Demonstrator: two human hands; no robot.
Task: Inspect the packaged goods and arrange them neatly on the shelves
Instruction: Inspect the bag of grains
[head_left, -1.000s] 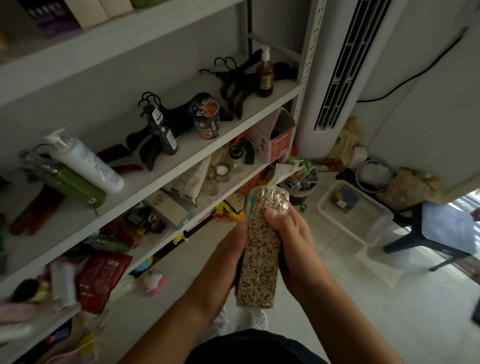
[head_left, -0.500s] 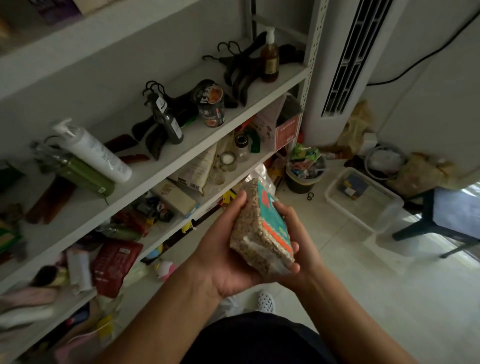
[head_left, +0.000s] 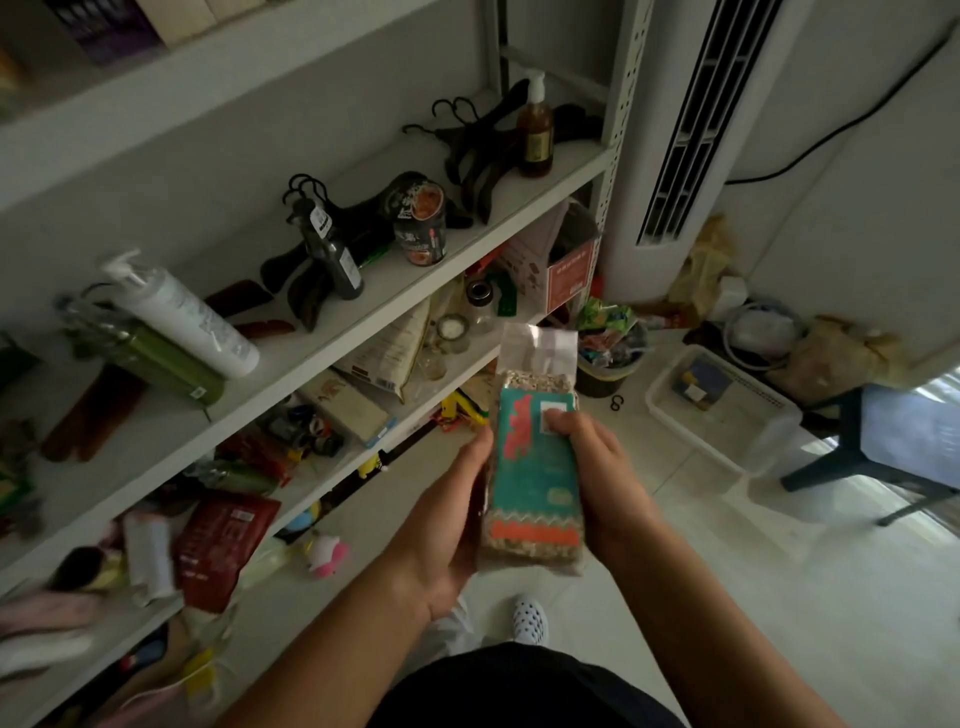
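Head view, looking down: closest to me, one white shoe (head_left: 530, 621) stands on the pale tiled floor (head_left: 701, 597). Just beyond it my arms meet on the packet of grains (head_left: 535, 467), which I hold upright in the air in front of the shelves, resting on none of them. My left grip (head_left: 441, 525) cradles its left side and back, curled round it with the thumb along the edge. My right grip (head_left: 605, 467) wraps the right side, its thumb (head_left: 558, 421) pressed on the teal label. I judge I hold it label-up toward my face so I can read the print and check the clear sealed flap standing free at the top. That makes this the inspecting step, with the placing not yet done.

To the left, a pink toy (head_left: 324, 556) lies on the floor below the lowest shelf. A red pouch (head_left: 223, 540) slumps at that shelf's front edge among other heaped packets. On the middle shelf (head_left: 363, 332) a white pump bottle (head_left: 182, 317) lies on its side beside a green bottle (head_left: 150, 358) toward the left end. A printed can (head_left: 421, 218) stands near the front edge, and an amber pump bottle (head_left: 535, 130) stands by black hangers (head_left: 467, 145) at the right end. So much lies toppled or heaped that I reckon most of the arranging remains.

Farthest off, a white tower unit (head_left: 675, 130) stands past the right end of the shelves. A full waste bin (head_left: 608, 358), a clear tub (head_left: 727, 436) and a dark stool (head_left: 893, 441) sit on the floor.
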